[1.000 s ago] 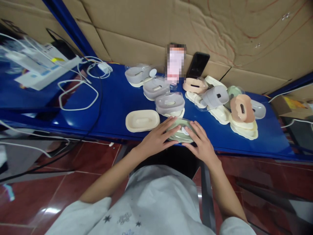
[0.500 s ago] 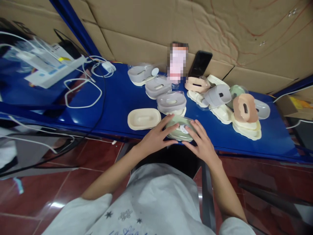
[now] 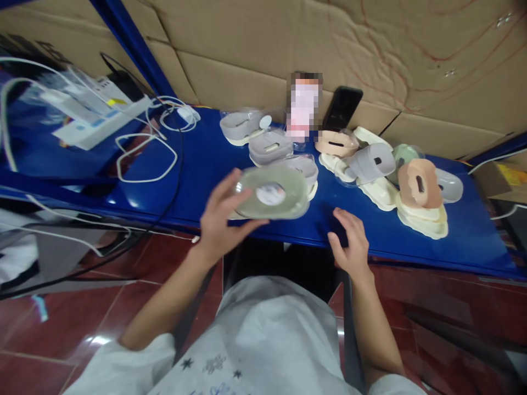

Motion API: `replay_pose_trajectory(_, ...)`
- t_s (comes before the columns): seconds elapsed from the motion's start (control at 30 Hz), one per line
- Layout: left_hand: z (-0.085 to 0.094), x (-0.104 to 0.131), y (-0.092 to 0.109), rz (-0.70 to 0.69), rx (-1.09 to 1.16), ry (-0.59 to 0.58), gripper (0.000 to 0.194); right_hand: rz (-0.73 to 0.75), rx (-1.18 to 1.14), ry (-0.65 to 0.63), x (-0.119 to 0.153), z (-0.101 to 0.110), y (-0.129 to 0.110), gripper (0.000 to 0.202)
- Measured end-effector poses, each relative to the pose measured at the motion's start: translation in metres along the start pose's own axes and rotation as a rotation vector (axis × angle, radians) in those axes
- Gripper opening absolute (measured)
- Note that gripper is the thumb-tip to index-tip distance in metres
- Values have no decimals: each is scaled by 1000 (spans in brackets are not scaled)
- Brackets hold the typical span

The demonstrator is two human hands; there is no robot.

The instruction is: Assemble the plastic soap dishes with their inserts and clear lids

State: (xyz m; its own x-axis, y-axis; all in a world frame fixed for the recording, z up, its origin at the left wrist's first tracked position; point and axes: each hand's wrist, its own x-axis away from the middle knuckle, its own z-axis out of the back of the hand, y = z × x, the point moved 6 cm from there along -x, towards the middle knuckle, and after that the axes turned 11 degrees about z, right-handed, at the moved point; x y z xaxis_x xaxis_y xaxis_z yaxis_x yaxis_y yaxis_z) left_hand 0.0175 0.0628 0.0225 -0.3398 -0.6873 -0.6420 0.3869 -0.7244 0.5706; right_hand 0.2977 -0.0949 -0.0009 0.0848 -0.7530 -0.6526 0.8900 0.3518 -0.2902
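My left hand [image 3: 222,214] grips the left end of a green oval box [image 3: 288,192] with a clear cover and a round pale label. The box is lifted over the front of the blue shelf and tilted toward me. Behind it, a grey oval box [image 3: 307,164] and most of a cream oval tray are hidden. My right hand [image 3: 352,241] is at the shelf's front edge, apart from the box, with thumb and fingers spread and nothing between them.
More grey boxes [image 3: 269,147] stand at the back. On the right are peach boxes [image 3: 420,184], a grey piece [image 3: 370,163] and cream bases [image 3: 424,219]. Two phones lean on the cardboard, one a dark phone [image 3: 343,107]. A power strip [image 3: 102,120] and white cables [image 3: 146,178] lie left.
The green box has been raised and carried left in my left hand, passing over the cream tray. My right hand has let go of it and drawn away to the right.
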Motion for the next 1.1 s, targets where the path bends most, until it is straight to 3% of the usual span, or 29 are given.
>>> replay_pose_trajectory(0.1, 38, -10, -51, 169, -158, 135, 71, 27, 132, -120, -4, -11, -7, 44)
replay_pose_trajectory(0.2, 58, -13, -91, 276, -288, 201, 75, 41, 220, -186, -7, -18, -9, 34)
replay_pose_trajectory(0.33, 56, -14, -119, 343, -322, 125, 75, 48, 240, -200, -7, -20, -9, 27)
replay_pose_trajectory(0.47, 46, -15, -129, 389, -291, -13, 75, 26, 221, -249, -7, -19, -7, 29)
replay_pose_trajectory(0.57, 44, -13, -116, 334, -300, -16, 70, 46, 160, -308, -20, -21, -7, 40)
replay_pose_trajectory(0.67, 40, -4, -81, 178, -306, 53, 42, 129, 127, -316, -50, -28, -11, 51)
replay_pose_trajectory(0.77, 20, 11, -40, -7, -294, -75, 25, 185, 151, -345, -88, -45, -8, 49)
replay_pose_trajectory(0.87, -1, 23, -11, -85, -278, -199, 20, 174, 224, -389, -116, -60, 4, 47)
replay_pose_trajectory(1.1, -32, 36, 32, -151, -114, -314, 6, 175, 257, -461, -124, -72, 25, 32)
